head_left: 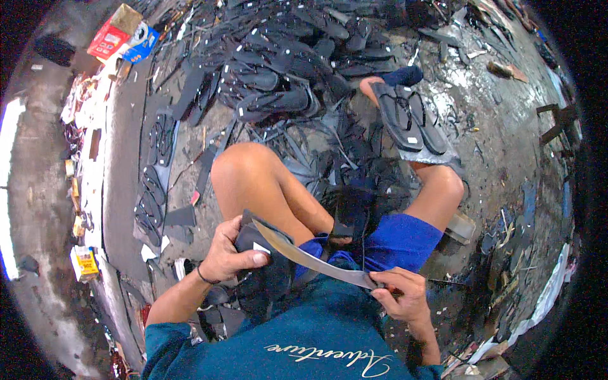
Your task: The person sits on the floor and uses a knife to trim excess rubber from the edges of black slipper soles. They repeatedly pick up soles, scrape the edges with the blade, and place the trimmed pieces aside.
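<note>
My left hand grips a black sandal near my lap, its thumb pressed on the upper side beside a small white label. In my right hand is the handle end of a long curved knife. Its blade reaches leftward, and the tip lies at the edge of the sandal, by the left fingers. Part of the sandal is dark against my clothes, so its lower outline is hard to make out. A pair of black flip-flops rests on a grey sheet over my right leg.
A large heap of black sandals lies on the floor ahead, with dark offcuts around it. More sandals lie in a row at the left. A red and blue box stands far left, a yellow carton nearer. Scraps litter the right side.
</note>
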Demonstrator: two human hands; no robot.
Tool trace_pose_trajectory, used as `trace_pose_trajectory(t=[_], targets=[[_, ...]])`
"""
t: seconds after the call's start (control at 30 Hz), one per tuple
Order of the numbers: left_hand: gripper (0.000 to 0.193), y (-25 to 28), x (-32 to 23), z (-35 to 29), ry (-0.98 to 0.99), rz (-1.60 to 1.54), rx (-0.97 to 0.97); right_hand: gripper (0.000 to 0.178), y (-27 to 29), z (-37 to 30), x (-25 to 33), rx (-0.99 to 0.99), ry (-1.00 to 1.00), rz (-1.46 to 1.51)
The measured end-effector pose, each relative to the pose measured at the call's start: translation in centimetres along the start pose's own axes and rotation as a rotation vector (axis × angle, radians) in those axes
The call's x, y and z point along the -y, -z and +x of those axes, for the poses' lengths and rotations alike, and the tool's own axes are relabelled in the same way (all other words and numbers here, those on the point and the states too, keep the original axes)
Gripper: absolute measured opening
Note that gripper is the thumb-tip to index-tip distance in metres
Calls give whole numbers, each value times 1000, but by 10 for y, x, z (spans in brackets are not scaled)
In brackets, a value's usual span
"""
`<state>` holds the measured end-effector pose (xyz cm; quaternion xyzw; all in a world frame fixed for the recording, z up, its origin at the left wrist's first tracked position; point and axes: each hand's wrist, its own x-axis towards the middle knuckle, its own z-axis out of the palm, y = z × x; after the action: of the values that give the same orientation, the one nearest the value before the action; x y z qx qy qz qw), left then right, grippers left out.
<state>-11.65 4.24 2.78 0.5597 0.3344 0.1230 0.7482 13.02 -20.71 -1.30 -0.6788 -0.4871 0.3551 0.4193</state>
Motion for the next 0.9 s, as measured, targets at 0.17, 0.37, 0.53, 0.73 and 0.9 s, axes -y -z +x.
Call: trace_pose_trajectory(t=[0.17, 0.37, 0.53, 0.73, 0.9], targets=[[50, -8, 14, -8, 12, 65, 67, 27, 30, -3, 24, 92, -72, -79], [33, -18, 0, -5, 46, 123, 130, 26, 51, 17, 53, 146, -39, -214], [32, -41, -3, -4, 84, 93, 188, 26, 46, 37, 68, 217, -57, -152], [33, -42, -3, 1, 55, 191, 315, 25, 25, 58, 79, 223, -30, -64], [38, -46, -4, 0, 108, 225, 280, 30, 9, 66, 69, 178, 68, 20]])
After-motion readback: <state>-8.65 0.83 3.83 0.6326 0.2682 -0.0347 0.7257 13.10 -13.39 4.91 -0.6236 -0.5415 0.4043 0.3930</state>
